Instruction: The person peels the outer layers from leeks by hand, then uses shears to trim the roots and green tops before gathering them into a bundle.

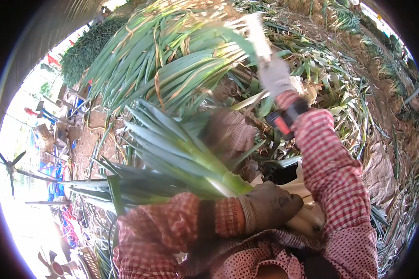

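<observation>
- The leek bundle (186, 158) lies across the person's lap, close under the camera. Its green blades fan out to the left and its pale shanks (307, 223) point right.
- The left hand (270, 211), in a dark glove, is clenched around the bundle just where green turns to white, pinning it against the body.
- The right hand (274, 76), in a light glove, is raised well above the bundle. It is closed around a single stalk (258, 30), whose white end sticks up past the fingers.
- A red-and-black cuff band (286, 118) sits on the right wrist, above the checked sleeve (330, 162).
- Behind both hands lies a big heap of leeks (163, 51), and stripped leaves (344, 97) litter the bare soil (386, 102) to the right.
- As I judge it, the step in hand is gathering: one stalk is lifted clear while the bundle is kept tight.
- Bringing that stalk down would call for lining its white end up with the other shanks. The left grip would have to ease just enough to take it in without letting the bundle splay.
</observation>
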